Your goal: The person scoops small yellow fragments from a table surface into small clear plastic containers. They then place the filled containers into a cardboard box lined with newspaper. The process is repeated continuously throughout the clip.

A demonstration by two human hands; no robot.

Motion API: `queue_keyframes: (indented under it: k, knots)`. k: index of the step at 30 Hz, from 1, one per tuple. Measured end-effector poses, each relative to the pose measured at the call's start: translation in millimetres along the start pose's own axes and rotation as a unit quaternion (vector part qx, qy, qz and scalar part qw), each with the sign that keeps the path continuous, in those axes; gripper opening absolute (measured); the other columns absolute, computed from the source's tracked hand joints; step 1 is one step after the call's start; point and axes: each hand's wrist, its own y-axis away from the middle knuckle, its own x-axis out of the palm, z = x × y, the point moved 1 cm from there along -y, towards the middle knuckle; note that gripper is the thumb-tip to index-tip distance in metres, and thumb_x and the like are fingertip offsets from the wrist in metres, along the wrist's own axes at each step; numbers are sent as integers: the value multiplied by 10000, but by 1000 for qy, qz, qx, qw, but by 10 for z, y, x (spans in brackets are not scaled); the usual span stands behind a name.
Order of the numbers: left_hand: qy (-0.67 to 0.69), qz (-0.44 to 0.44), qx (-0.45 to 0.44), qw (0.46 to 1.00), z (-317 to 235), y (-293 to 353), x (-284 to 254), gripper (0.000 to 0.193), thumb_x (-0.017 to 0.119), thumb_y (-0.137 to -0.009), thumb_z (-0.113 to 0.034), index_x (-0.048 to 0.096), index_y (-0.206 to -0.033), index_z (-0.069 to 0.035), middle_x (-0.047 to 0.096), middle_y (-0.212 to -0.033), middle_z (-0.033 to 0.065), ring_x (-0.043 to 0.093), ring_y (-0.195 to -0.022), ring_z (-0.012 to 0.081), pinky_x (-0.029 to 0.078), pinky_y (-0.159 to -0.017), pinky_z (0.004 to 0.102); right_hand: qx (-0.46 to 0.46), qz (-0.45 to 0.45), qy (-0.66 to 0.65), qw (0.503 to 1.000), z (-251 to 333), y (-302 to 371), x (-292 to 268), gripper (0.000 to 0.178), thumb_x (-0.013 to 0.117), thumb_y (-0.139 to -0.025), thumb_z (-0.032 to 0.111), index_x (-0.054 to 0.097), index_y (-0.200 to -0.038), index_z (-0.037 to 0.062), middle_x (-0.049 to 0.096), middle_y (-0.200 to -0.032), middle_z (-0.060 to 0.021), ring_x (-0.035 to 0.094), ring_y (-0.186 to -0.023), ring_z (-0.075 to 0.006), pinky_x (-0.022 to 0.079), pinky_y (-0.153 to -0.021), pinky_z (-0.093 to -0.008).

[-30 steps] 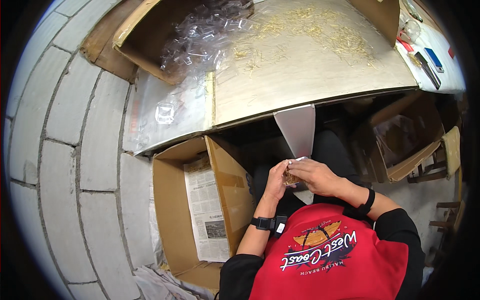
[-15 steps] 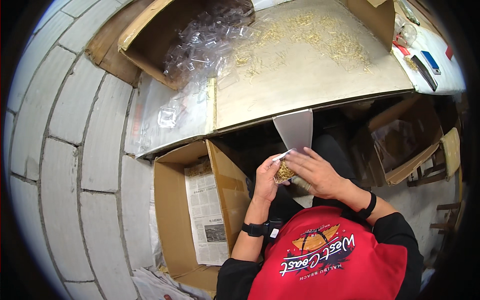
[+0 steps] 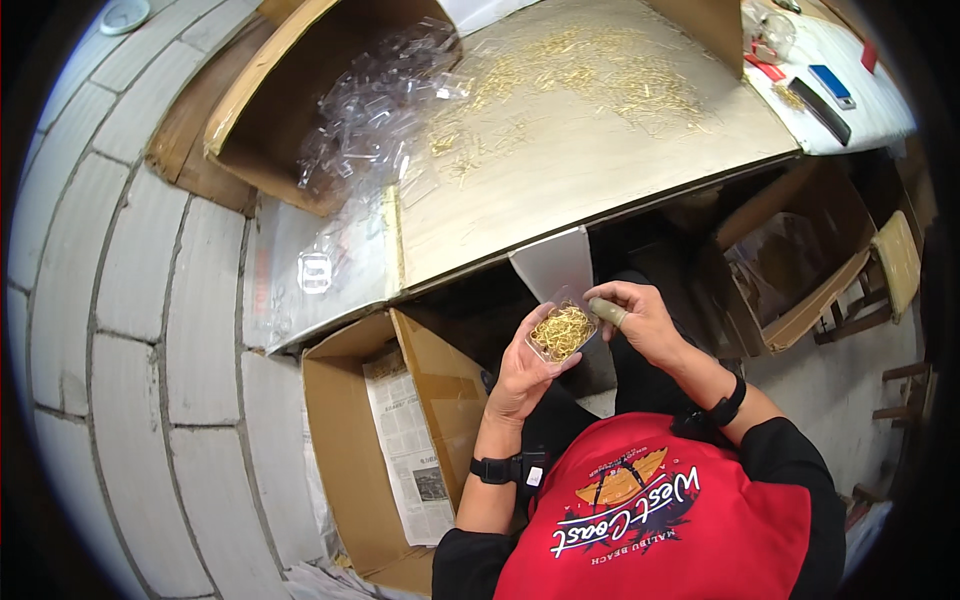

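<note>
A small clear plastic box [image 3: 562, 332] filled with thin golden pins is held in front of the chest, below the table edge. It is cradled in the left hand [image 3: 522, 372], fingers curled under and around it. The right hand [image 3: 640, 318] is set at its far edge, a covered fingertip pressed on the rim; whether a lid is pinched cannot be told. Beyond, loose golden pins [image 3: 600, 75] are scattered over the worktable [image 3: 560, 190], beside a heap of clear plastic boxes [image 3: 370, 110]. A cardboard box [image 3: 345, 440] lined with newspaper stands left, partly cut off.
</note>
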Motion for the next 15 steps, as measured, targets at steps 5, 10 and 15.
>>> queue_keyframes:
  k: [5, 10, 15]
  knots:
    - [-11, -46, -40, 998, 184, -94, 35, 660, 652, -787, 8, 333, -1363, -33, 482, -1277, 125, 529, -1155, 230, 529, -886, 388, -61, -43, 185, 980, 26, 39, -2, 206, 610, -836, 58, 613, -1024, -23, 588, -687, -63, 562, -583, -130, 454, -549, -282]
    - [-29, -65, -31, 997, 236, -116, 17, 458, 576, -896, -136, 407, -1303, -13, 568, -1159, 116, 601, -1042, 210, 581, -777, 344, -80, -53, 285, 954, 75, 85, 18, 265, 605, -786, 22, 594, -1050, -10, 593, -744, -143, 583, -623, -258, 465, -589, -330]
    - [-34, -123, -19, 992, 155, -163, -29, 429, 385, -995, -335, 471, -1225, 17, 619, -1042, 109, 642, -919, 182, 579, -727, 321, -318, -43, 442, 838, 279, 113, 83, 427, 618, -800, 60, 519, -1212, 5, 550, -1154, -159, 535, -1066, -292, 420, -894, -387]
